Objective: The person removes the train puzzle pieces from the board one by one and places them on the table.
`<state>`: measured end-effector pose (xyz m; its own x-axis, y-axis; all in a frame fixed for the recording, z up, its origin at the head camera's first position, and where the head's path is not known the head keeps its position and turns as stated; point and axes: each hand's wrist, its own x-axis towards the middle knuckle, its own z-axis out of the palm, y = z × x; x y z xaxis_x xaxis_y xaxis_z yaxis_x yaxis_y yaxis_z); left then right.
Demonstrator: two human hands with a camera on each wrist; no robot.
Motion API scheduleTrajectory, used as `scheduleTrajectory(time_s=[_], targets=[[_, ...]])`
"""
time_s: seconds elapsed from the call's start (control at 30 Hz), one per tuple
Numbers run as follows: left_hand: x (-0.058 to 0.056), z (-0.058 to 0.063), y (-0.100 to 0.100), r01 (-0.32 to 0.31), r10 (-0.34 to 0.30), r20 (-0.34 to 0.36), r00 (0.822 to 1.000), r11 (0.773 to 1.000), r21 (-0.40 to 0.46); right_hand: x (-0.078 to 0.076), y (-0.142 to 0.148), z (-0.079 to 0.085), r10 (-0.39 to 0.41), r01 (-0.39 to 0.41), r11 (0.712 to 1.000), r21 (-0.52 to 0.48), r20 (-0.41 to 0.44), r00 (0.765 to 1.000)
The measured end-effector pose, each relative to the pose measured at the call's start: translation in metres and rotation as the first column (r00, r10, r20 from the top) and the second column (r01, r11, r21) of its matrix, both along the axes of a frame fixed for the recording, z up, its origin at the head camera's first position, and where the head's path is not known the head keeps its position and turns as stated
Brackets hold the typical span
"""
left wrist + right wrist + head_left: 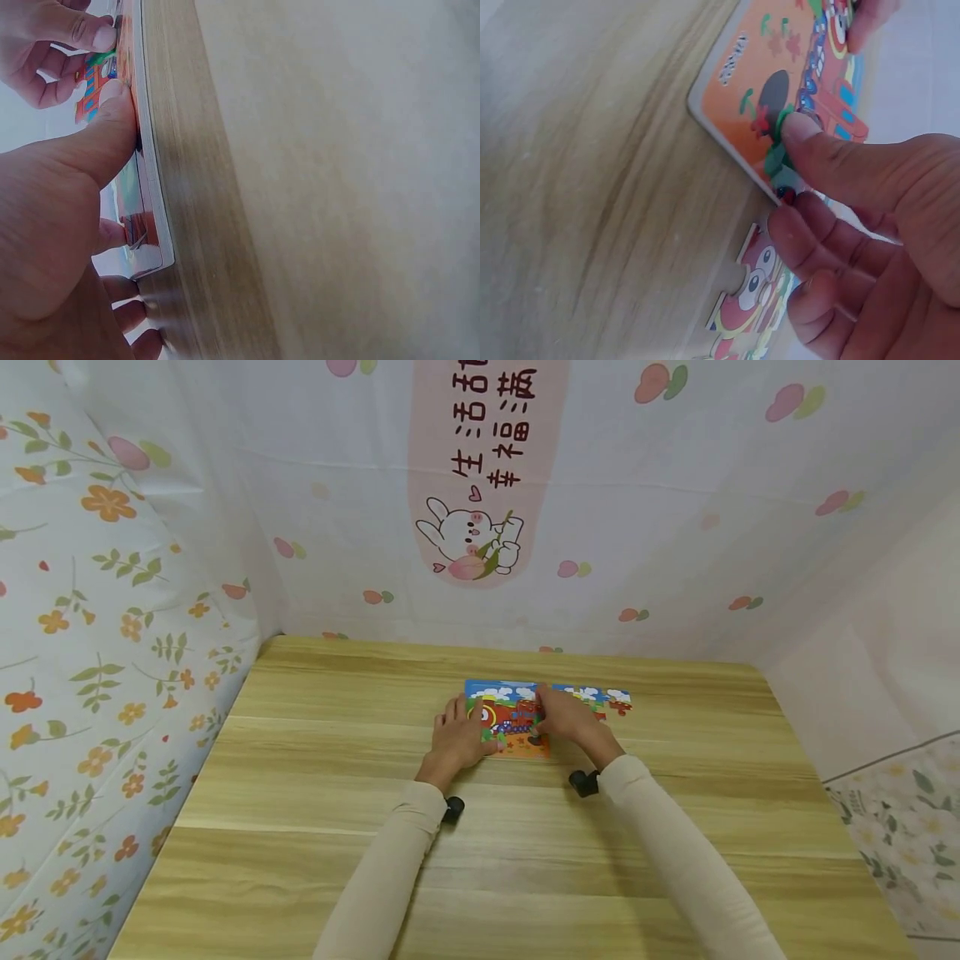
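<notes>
The head view looks forward and down from above the near side of the table [510,877]; the left and right wrist views, tipped sideways, both show the puzzle [512,720] close up.

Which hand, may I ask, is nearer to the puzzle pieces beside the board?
Right: the right hand is at the right edge of the board, beside the puzzle pieces; the left hand is at its left edge.

Your head view is bright and evenly lit, with a pale sheen across the tabletop [517,852] and a soft shadow beside your right sleeve [686,856], while your wrist views look hazier, the left one washed out toward its upper right, the right one blurring small print on the puzzle [735,94].
</notes>
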<state>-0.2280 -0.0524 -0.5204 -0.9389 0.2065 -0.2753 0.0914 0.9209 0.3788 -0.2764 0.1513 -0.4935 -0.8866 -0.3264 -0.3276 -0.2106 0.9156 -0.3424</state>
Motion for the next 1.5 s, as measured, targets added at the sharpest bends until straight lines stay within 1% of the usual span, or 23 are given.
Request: scheduleTrajectory(time_s=[0.23,0.37,0.63,0.9,1.07,1.17,1.23,1.37,1.5], targets=[[-0.0002,-0.0036,0.0002,0.001,-0.001,-0.002,1.0,1.0,-0.001,0.006,0.0015,-0.0012,0.019,-0.019,1.0,-0.01,-0.049,0.999],[-0.0001,-0.0037,0.0001,-0.004,0.004,0.0,1.0,1.0,-0.007,0.0058,0.0016,-0.0027,0.027,-0.028,1.0,-0.015,-0.069,0.997],[0.0005,-0.0028,-0.0009,0.0,0.0,-0.001,1.0,1.0,0.006,0.005,0.0031,-0.0057,0.075,-0.075,0.997,0.002,-0.111,0.991],[0.0006,-0.002,-0.0007,0.01,-0.01,-0.003,1.0,1.0,0.003,0.0061,0.0027,-0.0053,0.06,-0.061,0.998,-0.005,-0.121,0.991],[-0.0002,-0.0036,-0.0003,0.009,-0.009,0.002,1.0,1.0,-0.006,0.0053,0.0034,-0.0038,0.078,-0.079,0.997,-0.004,-0.141,0.987],[-0.0005,-0.0037,-0.0001,0.008,-0.008,0.009,1.0,1.0,-0.011,0.0048,0.0053,-0.0026,0.095,-0.097,0.995,-0.009,-0.138,0.986],[-0.0006,-0.0037,-0.0001,0.008,-0.008,0.015,1.0,1.0,-0.016,0.005,0.0065,-0.0018,0.093,-0.097,0.995,-0.024,-0.119,0.988],[0.0,-0.0024,-0.0005,0.008,-0.008,0.018,1.0,1.0,-0.02,0.0043,0.0075,-0.0032,0.108,-0.111,0.994,-0.02,-0.093,0.99],[0.0002,-0.0023,-0.0008,0.01,-0.01,0.017,1.0,1.0,-0.02,0.0032,0.0078,-0.0065,0.155,-0.155,0.988,0.004,-0.091,0.984]])
